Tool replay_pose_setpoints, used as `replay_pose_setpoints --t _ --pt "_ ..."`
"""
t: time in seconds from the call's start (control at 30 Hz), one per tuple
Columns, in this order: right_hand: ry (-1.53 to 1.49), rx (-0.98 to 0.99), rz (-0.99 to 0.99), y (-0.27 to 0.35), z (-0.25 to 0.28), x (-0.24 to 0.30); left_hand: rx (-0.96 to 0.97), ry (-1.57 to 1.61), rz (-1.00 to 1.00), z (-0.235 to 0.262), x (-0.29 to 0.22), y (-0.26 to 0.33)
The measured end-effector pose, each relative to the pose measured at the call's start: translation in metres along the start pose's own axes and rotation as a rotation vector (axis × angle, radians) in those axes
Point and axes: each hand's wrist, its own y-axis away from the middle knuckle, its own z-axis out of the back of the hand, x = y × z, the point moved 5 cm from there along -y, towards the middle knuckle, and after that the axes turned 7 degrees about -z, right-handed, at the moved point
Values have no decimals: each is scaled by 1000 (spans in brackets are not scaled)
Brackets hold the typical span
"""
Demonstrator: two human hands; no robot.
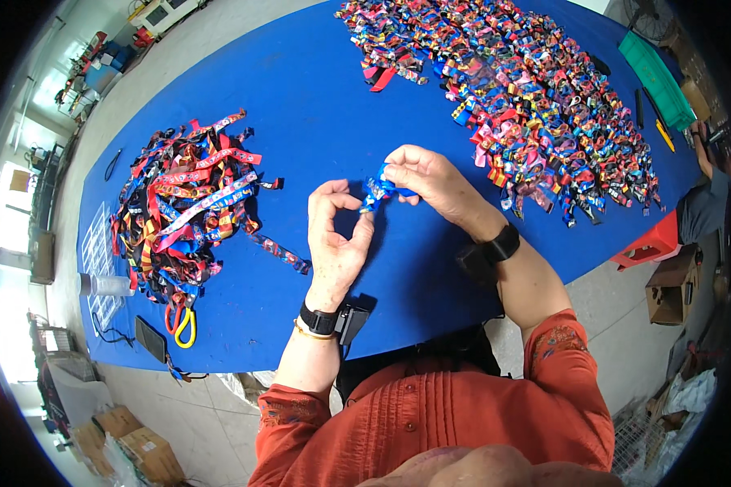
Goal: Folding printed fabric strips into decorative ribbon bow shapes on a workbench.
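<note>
A short blue printed ribbon strap (374, 195), looped or folded on itself, is held between my two hands over the middle of the blue table. My right hand (430, 180) pinches its upper end between thumb and fingertips. At its lower end my left hand (337, 231) is closed, thumb and curled fingers on the ribbon. To the left lies a loose heap of long printed ribbon straps (191, 199) in red, blue, black and yellow. A broad spread of many small looped ribbon pieces (536, 114) covers the far right.
Scissors with red and yellow handles (184, 327), a phone-like black slab (150, 339), a grey-white bottle (105, 285) and a white wire rack (99, 243) lie at the left. A green bin (656, 79) stands far right. Beyond the table's right edge are a red stool (654, 242) and another person's arm (701, 150).
</note>
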Motion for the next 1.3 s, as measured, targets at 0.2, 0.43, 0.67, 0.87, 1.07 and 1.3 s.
replay_pose_setpoints --t 0.2,0.43,0.67,0.87,1.07,1.3 --pt "-4 5 40 -1 1 3 86 585 568 -9 23 11" --pt "32 71 14 1 -10 4 104 770 476 -13 23 13" --pt "34 62 38 0 -5 -1 86 536 393 -7 14 7" --pt "10 76 29 0 -10 -2 46 732 580 -8 29 13" --pt "48 134 79 0 -13 -7 108 691 542 -14 24 11" --pt "86 141 34 2 -13 -8 194 619 598 -14 22 13"
